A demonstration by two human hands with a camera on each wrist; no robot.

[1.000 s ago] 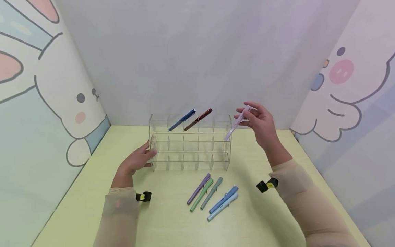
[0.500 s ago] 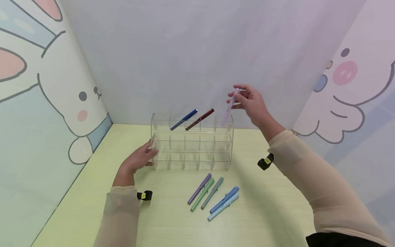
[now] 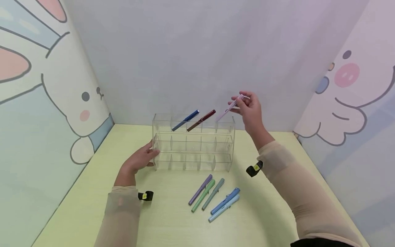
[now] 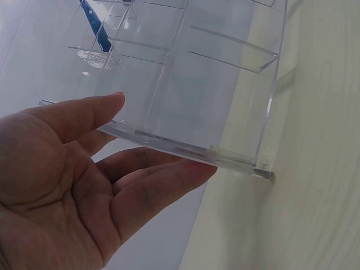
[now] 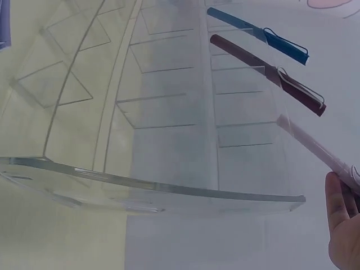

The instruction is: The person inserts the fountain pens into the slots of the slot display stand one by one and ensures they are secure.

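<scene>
A clear acrylic pen organizer (image 3: 193, 147) with three stepped tiers of compartments stands on the table. My left hand (image 3: 139, 159) holds its left side panel, thumb on one face and fingers on the other, as the left wrist view shows. In my right hand (image 3: 251, 111) a lilac pen (image 3: 226, 111) is pinched near its capped end, slanting down and left. The pen's lower tip is right at the top tier, towards its right end. A dark blue pen (image 3: 186, 120) and a dark red pen (image 3: 201, 120) lean in separate compartments of that tier.
Before the organizer lie a purple pen (image 3: 200, 189), a green pen (image 3: 203, 196), a grey-green pen (image 3: 213, 194), a blue pen (image 3: 225, 201) and a light blue pen (image 3: 224, 208). Walls with cartoon animals enclose the table (image 3: 172, 219) at the sides; a plain wall (image 3: 185, 58) stands behind.
My right hand has carried the lilac pen from the organizer's middle tier up and left to the top tier, dipping slightly lately. My left hand keeps its hold.
</scene>
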